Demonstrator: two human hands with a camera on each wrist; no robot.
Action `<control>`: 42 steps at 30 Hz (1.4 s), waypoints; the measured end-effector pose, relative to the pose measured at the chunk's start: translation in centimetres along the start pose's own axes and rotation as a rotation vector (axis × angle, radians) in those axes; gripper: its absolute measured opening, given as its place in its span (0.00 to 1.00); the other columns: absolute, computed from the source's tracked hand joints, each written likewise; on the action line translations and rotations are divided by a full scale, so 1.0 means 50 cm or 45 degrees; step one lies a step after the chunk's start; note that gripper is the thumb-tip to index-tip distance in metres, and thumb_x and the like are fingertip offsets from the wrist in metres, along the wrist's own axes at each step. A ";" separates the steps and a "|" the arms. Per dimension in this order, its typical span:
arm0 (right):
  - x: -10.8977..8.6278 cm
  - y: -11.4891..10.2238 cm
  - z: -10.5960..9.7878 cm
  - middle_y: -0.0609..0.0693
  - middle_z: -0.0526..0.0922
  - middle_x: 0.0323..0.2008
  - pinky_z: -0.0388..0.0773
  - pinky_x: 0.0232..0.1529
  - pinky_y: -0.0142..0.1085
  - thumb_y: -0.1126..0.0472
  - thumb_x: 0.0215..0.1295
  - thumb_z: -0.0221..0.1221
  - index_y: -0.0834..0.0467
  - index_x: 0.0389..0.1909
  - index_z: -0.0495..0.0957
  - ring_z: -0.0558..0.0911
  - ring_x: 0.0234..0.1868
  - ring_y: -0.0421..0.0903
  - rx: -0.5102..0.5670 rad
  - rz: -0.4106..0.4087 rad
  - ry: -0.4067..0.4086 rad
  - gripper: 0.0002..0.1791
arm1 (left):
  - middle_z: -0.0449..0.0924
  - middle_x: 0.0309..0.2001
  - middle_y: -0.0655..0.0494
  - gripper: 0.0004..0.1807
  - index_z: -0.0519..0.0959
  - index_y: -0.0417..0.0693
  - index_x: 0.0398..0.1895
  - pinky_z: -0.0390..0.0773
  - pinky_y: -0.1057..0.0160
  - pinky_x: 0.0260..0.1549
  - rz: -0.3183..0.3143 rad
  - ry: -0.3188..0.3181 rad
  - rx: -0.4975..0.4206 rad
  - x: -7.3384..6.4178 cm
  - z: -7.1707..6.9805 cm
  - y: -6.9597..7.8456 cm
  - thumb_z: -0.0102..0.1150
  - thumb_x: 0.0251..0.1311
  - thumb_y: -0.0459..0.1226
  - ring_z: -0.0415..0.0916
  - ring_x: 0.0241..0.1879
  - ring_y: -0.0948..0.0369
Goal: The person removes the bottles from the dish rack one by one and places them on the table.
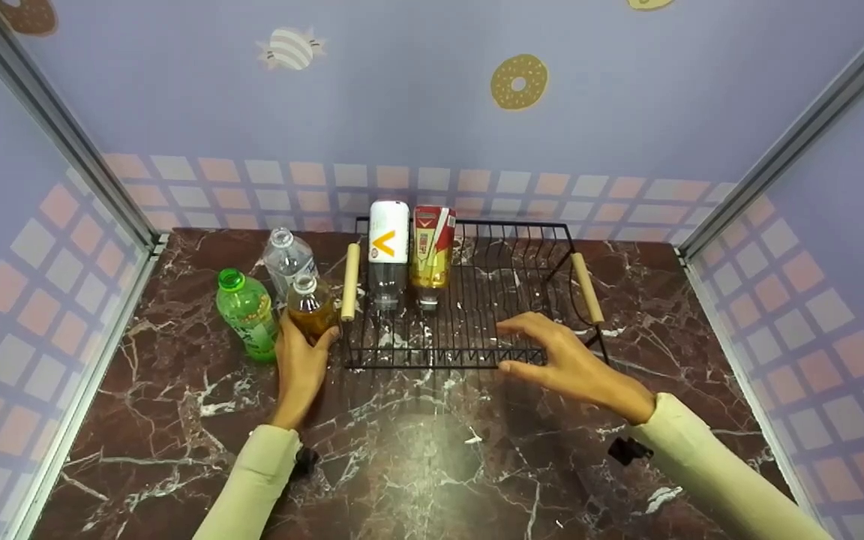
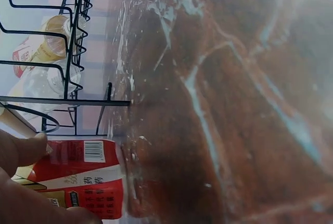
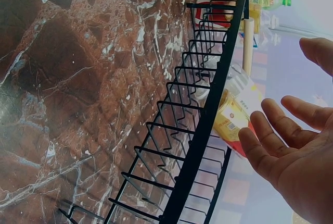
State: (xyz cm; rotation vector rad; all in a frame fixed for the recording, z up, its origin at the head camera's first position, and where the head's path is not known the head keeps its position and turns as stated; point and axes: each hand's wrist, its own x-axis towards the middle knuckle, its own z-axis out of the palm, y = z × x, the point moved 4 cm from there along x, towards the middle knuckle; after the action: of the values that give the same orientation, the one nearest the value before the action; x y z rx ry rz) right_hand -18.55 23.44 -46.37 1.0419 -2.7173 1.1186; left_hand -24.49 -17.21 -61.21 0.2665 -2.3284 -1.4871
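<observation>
At the rack's left side, my left hand [image 1: 302, 367] grips a bottle of amber drink [image 1: 313, 311] that stands upright on the table. The left wrist view shows this bottle's red label [image 2: 78, 177] between thumb and fingers. My right hand [image 1: 563, 360], fingers spread and holding nothing, hovers by the front right of a black wire rack [image 1: 424, 367] with wooden handles. Inside the rack, a clear bottle with a white label [image 1: 388, 236] and a red and yellow labelled bottle [image 1: 433, 244] lean neck-down side by side.
A green bottle [image 1: 248, 311] and a clear bottle [image 1: 286, 262] stand upright close to my left hand. The left wooden handle [image 1: 351, 281] is just beside the gripped bottle. Patterned walls [image 1: 432, 120] enclose the dark marbled table [image 1: 432, 450] at the back and sides.
</observation>
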 end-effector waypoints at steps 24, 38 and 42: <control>0.003 -0.004 0.006 0.58 0.85 0.64 0.81 0.69 0.57 0.56 0.72 0.74 0.63 0.70 0.79 0.84 0.65 0.56 0.021 -0.001 -0.018 0.30 | 0.77 0.64 0.27 0.29 0.71 0.25 0.71 0.79 0.34 0.67 0.092 -0.085 0.029 -0.116 -0.071 0.089 0.67 0.70 0.28 0.76 0.65 0.32; 0.000 -0.001 0.004 0.58 0.86 0.62 0.85 0.63 0.57 0.59 0.71 0.74 0.66 0.68 0.80 0.85 0.61 0.58 0.010 -0.047 0.022 0.29 | 0.75 0.75 0.34 0.35 0.69 0.31 0.79 0.81 0.39 0.68 0.154 -0.348 -0.201 -0.112 -0.054 0.144 0.70 0.74 0.34 0.76 0.73 0.38; -0.003 0.004 0.003 0.57 0.86 0.62 0.83 0.65 0.62 0.59 0.71 0.75 0.65 0.68 0.80 0.85 0.62 0.57 0.038 -0.010 0.033 0.29 | 0.65 0.81 0.31 0.47 0.58 0.33 0.86 0.74 0.37 0.74 0.115 -0.478 -0.200 -0.109 -0.039 0.148 0.74 0.72 0.38 0.67 0.79 0.36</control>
State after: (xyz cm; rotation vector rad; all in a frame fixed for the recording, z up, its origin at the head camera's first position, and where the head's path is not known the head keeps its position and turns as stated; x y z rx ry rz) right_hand -18.52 23.55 -46.66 1.0332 -2.6827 1.1664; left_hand -18.44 -13.81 -54.89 -0.1731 -2.4410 -1.7890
